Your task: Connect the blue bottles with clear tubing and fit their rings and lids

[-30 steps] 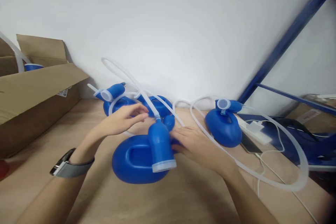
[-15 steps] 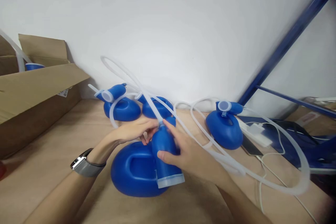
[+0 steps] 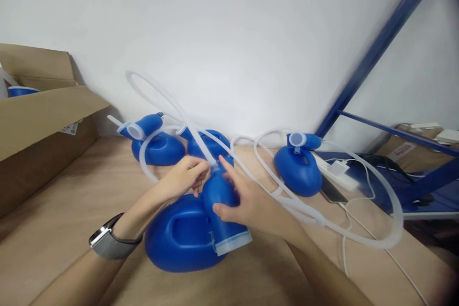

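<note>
- Both your hands meet on the blue spout (image 3: 225, 215): right hand (image 3: 256, 208) wraps it, left hand (image 3: 184, 179) pinches the clear tube (image 3: 168, 98) entering its 11 o'clock end.
- Blue spout lies 11-to-5 o'clock across the blue container (image 3: 172, 241).

Four rounded blue plastic flasks (image 3: 172, 239) (image 3: 161, 149) (image 3: 210, 143) (image 3: 297, 174) lie on the desk (image 3: 71, 191). A fifth blue rim (image 3: 21, 91) shows in one open brown cardboard box (image 3: 43, 119). There are two hands (image 3: 184, 177) (image 3: 251, 205), one grey wristwatch (image 3: 107, 244) and one white power strip (image 3: 337, 174). The translucent plastic tubes (image 3: 358, 241) are too tangled to count.

The left hand (image 3: 186, 178) seemingly hides where the tube (image 3: 182, 115) joins the blue funnel (image 3: 217, 190).
</note>
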The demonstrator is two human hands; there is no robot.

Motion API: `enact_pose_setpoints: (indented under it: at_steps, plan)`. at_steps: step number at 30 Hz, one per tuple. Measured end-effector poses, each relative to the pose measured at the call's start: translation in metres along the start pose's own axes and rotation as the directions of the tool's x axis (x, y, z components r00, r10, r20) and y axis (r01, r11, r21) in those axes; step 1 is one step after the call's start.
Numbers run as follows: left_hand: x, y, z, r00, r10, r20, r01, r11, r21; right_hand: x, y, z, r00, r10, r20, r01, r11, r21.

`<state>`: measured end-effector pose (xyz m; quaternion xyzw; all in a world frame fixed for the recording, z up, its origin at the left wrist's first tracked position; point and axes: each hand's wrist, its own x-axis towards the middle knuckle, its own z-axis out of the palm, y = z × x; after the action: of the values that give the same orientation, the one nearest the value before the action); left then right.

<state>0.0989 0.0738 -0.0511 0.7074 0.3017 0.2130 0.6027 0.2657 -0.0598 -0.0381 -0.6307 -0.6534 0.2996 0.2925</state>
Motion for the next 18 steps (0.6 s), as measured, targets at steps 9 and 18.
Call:
enact_pose_setpoints:
  at_steps: [9, 18]
  plan:
    - [-0.002, 0.004, -0.012, 0.998, -0.062, -0.019, 0.063, 0.994, 0.084, -0.004, 0.002, -0.003, 1.000, -0.013, 0.011, 0.012, 0.999, 0.031]
    - [-0.046, 0.016, -0.007, 0.734, 0.639, 0.229, -0.413, 0.152, 0.898, -0.004, 0.012, -0.013, 0.984, -0.121, 0.131, 0.106, 0.988, 0.113]
